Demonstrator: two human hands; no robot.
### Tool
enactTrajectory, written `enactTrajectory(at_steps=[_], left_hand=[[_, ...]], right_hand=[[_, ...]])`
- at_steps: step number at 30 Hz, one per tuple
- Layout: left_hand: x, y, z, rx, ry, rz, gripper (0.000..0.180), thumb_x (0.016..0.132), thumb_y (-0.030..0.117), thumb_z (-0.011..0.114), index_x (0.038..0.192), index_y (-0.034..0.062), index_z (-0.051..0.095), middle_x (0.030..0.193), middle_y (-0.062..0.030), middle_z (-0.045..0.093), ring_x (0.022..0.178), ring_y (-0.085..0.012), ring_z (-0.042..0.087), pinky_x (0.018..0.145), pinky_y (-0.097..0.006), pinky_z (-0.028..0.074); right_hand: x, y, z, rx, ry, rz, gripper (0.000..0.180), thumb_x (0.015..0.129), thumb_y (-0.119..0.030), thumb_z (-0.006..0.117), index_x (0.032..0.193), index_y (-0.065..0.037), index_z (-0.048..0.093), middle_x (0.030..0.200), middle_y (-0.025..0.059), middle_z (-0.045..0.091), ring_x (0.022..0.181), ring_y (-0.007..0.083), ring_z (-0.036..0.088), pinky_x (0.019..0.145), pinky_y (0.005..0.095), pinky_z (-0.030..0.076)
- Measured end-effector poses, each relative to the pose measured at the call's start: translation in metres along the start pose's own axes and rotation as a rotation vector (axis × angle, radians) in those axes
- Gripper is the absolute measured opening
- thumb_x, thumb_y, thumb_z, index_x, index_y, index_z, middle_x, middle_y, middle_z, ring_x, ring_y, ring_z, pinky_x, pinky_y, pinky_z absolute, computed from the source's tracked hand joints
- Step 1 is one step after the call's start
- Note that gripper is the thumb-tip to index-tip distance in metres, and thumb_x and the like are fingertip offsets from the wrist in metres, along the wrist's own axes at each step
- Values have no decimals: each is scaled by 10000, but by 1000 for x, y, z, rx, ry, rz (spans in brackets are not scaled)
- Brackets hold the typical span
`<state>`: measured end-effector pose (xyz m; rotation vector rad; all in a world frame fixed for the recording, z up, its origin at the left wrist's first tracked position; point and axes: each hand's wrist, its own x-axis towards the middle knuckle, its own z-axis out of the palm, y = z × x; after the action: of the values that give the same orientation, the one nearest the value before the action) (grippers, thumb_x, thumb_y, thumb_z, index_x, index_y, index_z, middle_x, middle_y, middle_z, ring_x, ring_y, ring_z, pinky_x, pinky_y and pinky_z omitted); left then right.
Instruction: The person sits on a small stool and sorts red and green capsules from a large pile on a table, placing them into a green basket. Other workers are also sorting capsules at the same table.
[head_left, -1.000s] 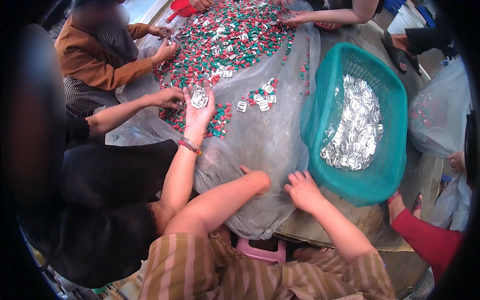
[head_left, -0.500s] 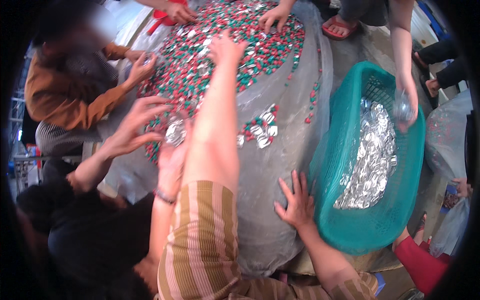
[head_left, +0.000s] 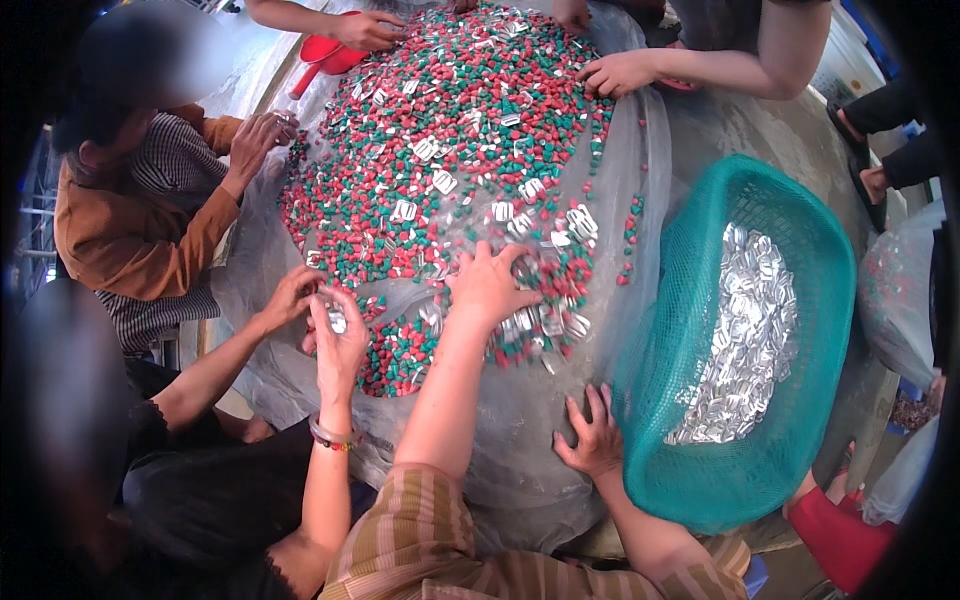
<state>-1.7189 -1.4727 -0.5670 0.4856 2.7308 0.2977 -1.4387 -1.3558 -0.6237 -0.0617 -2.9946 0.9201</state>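
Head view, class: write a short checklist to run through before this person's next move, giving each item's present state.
1. Left hand on the red and green pieces: ok.
2. Silver pieces by its fingers: ok.
3. Right hand flat on the plastic sheet: ok.
4. Green basket beside the right hand: ok.
5. Left hand gripping a piece: cannot tell.

A clear plastic bag [head_left: 895, 300] stands at the far right edge, just beyond the teal basket [head_left: 700, 500]; it bulges, holding small red and green pieces. No labels, signs or screens show anywhere.
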Motion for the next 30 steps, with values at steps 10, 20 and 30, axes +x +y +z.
enactTrajectory(at_steps=[10,20,30], left_hand=[[257,-90,-93,51,473,-223,910,573,665,676,1344,313,342,1422,-128,275,1295,-388,242,959,-685,192],[117,-29,-22,182,237,-163,601,701,546,623,1233,304,483,1281,-110,423,1164,-382,402,884,-596,375],[-88,31,64,74,97,-73,727,748,685,463,1377,372,277,1478,-79,163,1336,-427,85,963,-701,155]], right_hand=[[-7,5,0,33,-119,96,509,612,-306,688,1048,-73,565,1176,205,385,1107,396,394,918,475,383],[-14,3,4,52,-14,95,612,592,-277,692,1156,-99,537,1293,223,340,1111,422,419,917,469,389],[-9,8,14,77,171,-34,609,614,-273,684,1150,-75,475,1250,197,375,1145,410,381,951,466,345]])
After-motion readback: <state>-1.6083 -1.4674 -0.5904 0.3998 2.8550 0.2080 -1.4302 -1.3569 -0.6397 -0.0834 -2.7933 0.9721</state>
